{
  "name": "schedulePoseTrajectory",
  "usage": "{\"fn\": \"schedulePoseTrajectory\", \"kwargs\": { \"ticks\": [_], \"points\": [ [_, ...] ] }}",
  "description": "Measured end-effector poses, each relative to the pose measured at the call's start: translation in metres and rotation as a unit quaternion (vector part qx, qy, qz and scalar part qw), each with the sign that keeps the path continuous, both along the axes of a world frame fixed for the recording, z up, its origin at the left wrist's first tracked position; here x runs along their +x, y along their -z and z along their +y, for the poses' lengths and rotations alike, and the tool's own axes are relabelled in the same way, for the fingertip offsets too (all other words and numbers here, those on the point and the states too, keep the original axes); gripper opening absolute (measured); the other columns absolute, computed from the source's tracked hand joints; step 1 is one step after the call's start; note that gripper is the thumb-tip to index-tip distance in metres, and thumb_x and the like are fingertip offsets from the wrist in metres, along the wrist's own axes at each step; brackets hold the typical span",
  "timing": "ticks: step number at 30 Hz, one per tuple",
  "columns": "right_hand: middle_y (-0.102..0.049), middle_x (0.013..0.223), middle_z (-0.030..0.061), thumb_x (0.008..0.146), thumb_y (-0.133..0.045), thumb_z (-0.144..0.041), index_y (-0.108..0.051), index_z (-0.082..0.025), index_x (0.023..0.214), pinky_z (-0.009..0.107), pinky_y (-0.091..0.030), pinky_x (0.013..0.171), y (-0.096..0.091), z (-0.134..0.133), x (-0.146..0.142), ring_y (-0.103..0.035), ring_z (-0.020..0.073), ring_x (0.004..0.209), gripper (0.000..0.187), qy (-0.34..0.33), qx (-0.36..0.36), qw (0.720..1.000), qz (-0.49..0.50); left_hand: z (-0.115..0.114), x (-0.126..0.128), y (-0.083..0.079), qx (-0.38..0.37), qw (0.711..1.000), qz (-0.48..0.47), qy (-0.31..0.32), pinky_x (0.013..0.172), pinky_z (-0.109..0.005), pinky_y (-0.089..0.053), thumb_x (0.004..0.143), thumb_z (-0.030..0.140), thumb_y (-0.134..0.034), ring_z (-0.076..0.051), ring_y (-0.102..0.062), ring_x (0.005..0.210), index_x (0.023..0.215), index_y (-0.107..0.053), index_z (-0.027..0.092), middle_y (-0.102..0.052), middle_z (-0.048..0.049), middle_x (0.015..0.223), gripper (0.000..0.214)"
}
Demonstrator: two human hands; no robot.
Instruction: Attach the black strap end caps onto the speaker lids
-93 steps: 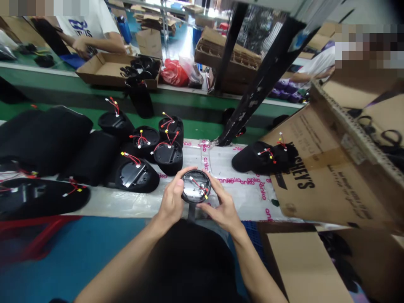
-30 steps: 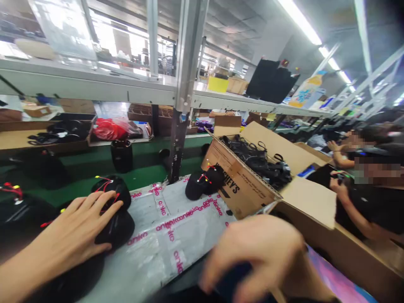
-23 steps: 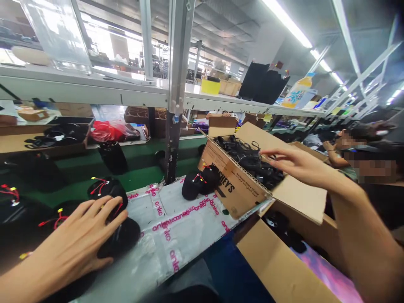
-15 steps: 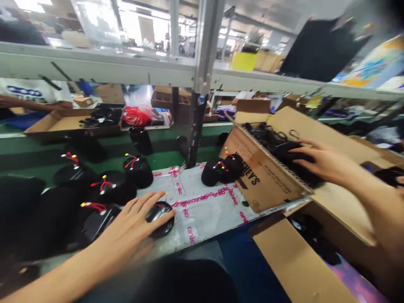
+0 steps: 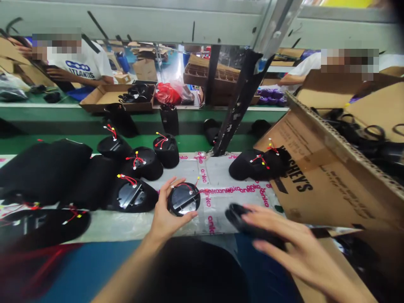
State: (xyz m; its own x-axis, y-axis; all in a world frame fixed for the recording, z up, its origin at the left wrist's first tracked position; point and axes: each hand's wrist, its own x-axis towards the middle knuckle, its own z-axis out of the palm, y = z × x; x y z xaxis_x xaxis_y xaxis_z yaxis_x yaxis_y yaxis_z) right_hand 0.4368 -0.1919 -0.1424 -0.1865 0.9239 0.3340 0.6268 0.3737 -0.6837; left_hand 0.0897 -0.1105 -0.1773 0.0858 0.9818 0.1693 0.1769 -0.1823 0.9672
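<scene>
My left hand (image 5: 168, 210) is wrapped round a black cylindrical housing (image 5: 185, 201) near the table's front edge. Its glossy end faces up, with a thin wire and a yellow connector rising from it. To the right, my right hand (image 5: 277, 235) grips a dark black part (image 5: 238, 216); motion blur hides its exact kind. Left of my left hand stands another black housing (image 5: 135, 195) with red wires and a shiny end. Several more, among them one housing (image 5: 143, 163), stand behind it. Two housings (image 5: 252, 164) touch the cardboard box on the right.
The worktop (image 5: 217, 210) is covered in plastic with pink print. A cardboard box (image 5: 303, 181) holding black parts stands on the right. A metal post (image 5: 243, 92) rises behind the worktop. Across the green conveyor (image 5: 192, 139), a person (image 5: 85, 63) works beside an open carton (image 5: 97, 99).
My right hand has come out of the cardboard box and moved left and down, carrying a black part. My left hand has shifted its grip to the side of the housing. The view has turned right.
</scene>
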Motion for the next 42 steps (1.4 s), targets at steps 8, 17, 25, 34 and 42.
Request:
{"fn": "schedulePoseTrajectory", "kwargs": {
  "ticks": [8,17,25,34,42],
  "points": [
    [-0.055,0.163,0.0201,0.094,-0.080,-0.038,-0.075,-0.022,0.116,0.070,-0.051,0.122,0.092,0.075,-0.057,-0.052,0.0451,0.153,0.027,0.032,-0.008,0.992,-0.126,0.016,-0.022,-0.003,0.022,0.992,0.005,0.121,0.118,-0.051,-0.055,0.078,0.047,-0.097,-0.036,-0.069,0.135,0.147,-0.057,0.022,-0.066,-0.0181,0.150,0.084],
    [-0.072,0.134,0.0129,0.094,-0.074,-0.049,-0.059,-0.028,0.134,0.055,-0.060,0.108,0.056,0.082,-0.073,-0.074,0.0338,0.121,0.048,0.017,-0.218,0.955,0.201,0.015,-0.027,-0.051,0.215,0.950,0.192,0.118,0.116,-0.046,-0.051,0.111,0.017,-0.056,-0.023,-0.070,0.131,0.143,-0.069,0.032,-0.076,-0.0061,0.134,0.037],
    [-0.079,0.124,0.0119,0.097,-0.058,-0.068,-0.063,-0.023,0.145,0.050,-0.067,0.091,0.035,0.072,-0.125,-0.079,0.0341,0.104,0.066,-0.021,-0.291,0.805,0.517,0.029,-0.004,-0.063,0.144,0.962,0.222,-0.062,0.107,-0.050,-0.052,0.099,0.029,-0.079,-0.025,-0.078,0.104,0.093,-0.055,0.023,-0.077,-0.0004,0.095,0.026],
    [-0.059,0.155,0.0155,0.095,-0.070,-0.045,-0.059,-0.025,0.154,0.064,-0.043,0.126,0.067,0.087,-0.111,-0.058,0.0380,0.143,0.063,0.107,-0.096,0.976,0.161,-0.012,-0.040,-0.014,0.111,0.981,0.153,0.031,0.121,-0.057,-0.053,0.083,0.047,-0.094,-0.039,-0.057,0.151,0.169,-0.029,0.029,-0.052,-0.0209,0.164,0.110],
    [-0.025,0.185,0.0086,0.105,-0.059,-0.055,-0.012,-0.029,0.179,0.059,-0.024,0.140,0.073,0.063,-0.156,-0.025,0.0338,0.172,0.091,-0.135,-0.142,0.950,0.243,0.000,-0.010,0.061,0.155,0.987,0.029,0.019,0.118,-0.058,-0.055,0.093,0.066,-0.074,-0.041,-0.063,0.144,0.170,-0.033,0.022,-0.057,-0.0227,0.160,0.098]
  ]
}}
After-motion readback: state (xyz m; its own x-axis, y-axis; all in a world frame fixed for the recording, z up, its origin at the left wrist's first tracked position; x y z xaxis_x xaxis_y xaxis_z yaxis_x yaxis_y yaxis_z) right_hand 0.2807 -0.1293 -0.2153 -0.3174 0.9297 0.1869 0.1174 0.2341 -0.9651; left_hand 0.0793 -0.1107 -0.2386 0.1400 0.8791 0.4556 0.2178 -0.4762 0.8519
